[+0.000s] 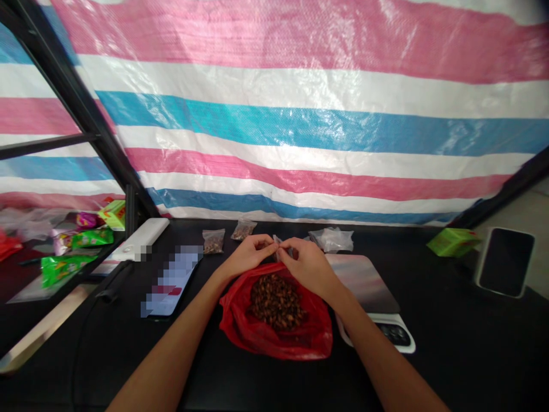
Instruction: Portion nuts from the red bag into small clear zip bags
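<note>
My left hand [254, 252] and my right hand [300, 258] meet above the far rim of a red plastic bag [315, 340]. Between them, their fingertips pinch a small clear plastic bag [278, 240], mostly hidden by the fingers. The red bag lies open and holds a heap of small brown dried pieces [278, 302]. Beyond my left hand are two small clear bags with brown contents, one filled bag [213, 241] upright-looking at the left and another filled bag [243, 229] nearer the sheet. To the right, a kitchen scale [364, 283] sits partly under my right forearm.
Crumpled clear bags [337, 239] lie behind the scale. A phone [175, 286] and a white power strip [143, 237] are at left, with snack packets [68, 266] beyond. A green box [453, 242] and a white-framed device [506, 262] stand right. A striped sheet [300, 131] hangs behind.
</note>
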Motion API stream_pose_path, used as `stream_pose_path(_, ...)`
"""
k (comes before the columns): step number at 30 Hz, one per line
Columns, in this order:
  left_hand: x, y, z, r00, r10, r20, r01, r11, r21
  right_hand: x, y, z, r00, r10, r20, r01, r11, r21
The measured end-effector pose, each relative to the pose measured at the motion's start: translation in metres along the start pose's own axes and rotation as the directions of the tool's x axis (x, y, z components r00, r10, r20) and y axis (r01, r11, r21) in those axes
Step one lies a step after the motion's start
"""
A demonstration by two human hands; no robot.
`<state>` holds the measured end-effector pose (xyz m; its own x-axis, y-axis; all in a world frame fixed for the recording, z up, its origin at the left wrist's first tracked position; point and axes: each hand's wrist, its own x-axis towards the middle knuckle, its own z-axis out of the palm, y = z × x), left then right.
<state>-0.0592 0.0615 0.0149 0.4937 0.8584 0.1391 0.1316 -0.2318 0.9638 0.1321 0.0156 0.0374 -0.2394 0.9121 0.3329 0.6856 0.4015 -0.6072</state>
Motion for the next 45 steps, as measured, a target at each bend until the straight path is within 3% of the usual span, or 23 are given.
stream_pose_path(13,-0.004,0.008,0.001,0.993,-0.025,0.116,0.036,0.995,-0.094,0.003,0.006,-0.004,0.997,0.021,0.069,-0.036,0.974,0.222)
stream_pose_path(24,-0.001,0.003,0.009,0.995,0.074,0.074,-0.070,0.995,-0.067,-0.001,-0.003,0.000,0.998,-0.069,0.010,0.070,0.984,-0.165)
stream_pose_path(30,-0.002,0.004,0.009,0.988,0.102,0.115,-0.093,0.992,-0.080,-0.004,-0.004,0.004,0.994,-0.110,0.015,0.110,0.970,-0.219)
stream_pose_path(37,-0.002,0.006,-0.002,0.999,0.035,0.023,-0.032,0.994,-0.104,0.001,-0.002,-0.007,0.998,-0.026,-0.050,0.017,0.984,-0.179)
stream_pose_path(45,-0.004,0.013,-0.004,0.995,0.083,0.049,-0.068,0.967,-0.245,0.000,-0.001,-0.014,0.993,0.121,-0.013,-0.122,0.990,-0.064)
